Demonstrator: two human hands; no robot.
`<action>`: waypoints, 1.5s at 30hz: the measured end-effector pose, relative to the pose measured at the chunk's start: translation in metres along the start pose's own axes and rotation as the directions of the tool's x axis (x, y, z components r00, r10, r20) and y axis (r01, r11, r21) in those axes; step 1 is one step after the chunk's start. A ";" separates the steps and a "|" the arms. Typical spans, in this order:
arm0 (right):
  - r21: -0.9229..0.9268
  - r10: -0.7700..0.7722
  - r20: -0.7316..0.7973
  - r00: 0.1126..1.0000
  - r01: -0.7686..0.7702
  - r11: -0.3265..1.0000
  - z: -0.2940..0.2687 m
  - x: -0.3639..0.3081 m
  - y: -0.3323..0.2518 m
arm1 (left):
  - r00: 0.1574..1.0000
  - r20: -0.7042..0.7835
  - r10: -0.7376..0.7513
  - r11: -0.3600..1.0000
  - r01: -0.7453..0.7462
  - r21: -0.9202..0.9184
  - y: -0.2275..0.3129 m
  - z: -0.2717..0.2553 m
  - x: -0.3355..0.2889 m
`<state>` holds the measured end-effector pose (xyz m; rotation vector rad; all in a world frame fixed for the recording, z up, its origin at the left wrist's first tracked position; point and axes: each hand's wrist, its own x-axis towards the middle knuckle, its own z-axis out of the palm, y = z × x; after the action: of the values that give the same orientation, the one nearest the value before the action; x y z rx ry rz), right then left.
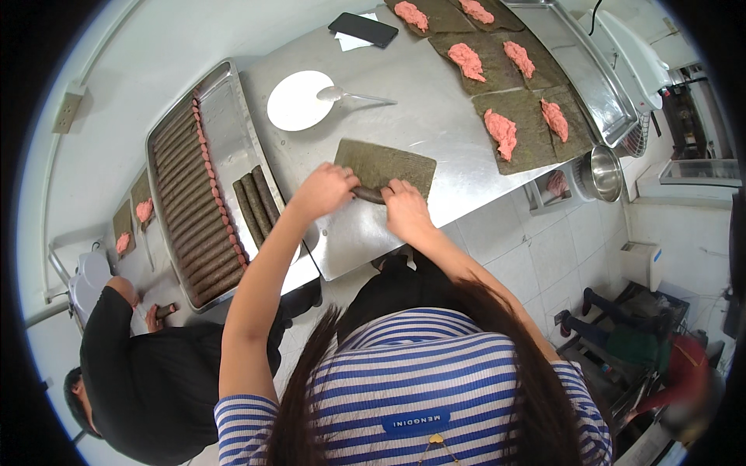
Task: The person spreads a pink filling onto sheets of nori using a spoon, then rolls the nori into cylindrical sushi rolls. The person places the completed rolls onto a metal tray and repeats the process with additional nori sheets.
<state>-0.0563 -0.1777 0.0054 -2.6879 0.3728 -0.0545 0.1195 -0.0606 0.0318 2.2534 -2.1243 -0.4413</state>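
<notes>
While I watch from above, my left hand (322, 190) and right hand (406, 208) press curled fingers onto the half-rolled seaweed sheet (386, 165) lying on the steel table (412, 101), beside the tray (225, 109) of finished rolls.

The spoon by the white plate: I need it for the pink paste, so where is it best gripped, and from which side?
Take the spoon by its thin handle, near the free end pointing toward the seaweed sheets. It lies flat on the steel table, its bowl beside the white plate, so coming from the handle's side, away from the plate, looks easiest. Pinch from above.
</notes>
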 end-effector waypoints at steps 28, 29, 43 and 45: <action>-0.266 -0.122 -0.048 0.991 0.105 0.958 -0.018 -0.053 0.052 | 0.950 -0.171 -0.261 0.959 0.235 -0.159 0.057 0.027 -0.032; -0.232 -0.137 -0.047 0.990 0.122 0.965 -0.020 -0.052 0.052 | 0.951 -0.161 -0.263 0.957 0.235 -0.171 0.057 0.025 -0.031; -0.123 -0.151 -0.019 0.988 0.148 0.981 -0.005 -0.040 0.043 | 0.932 -0.096 -0.349 0.918 0.319 -0.233 0.055 0.020 -0.032; -0.095 -0.112 -0.039 0.993 0.108 0.990 -0.008 -0.042 0.050 | 0.930 -0.071 -0.361 0.903 0.329 -0.277 0.051 0.021 -0.030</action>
<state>-0.1105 -0.2134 -0.0073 -2.8012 0.2450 -0.1321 0.0639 -0.0311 0.0279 2.4265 -1.5060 -0.5394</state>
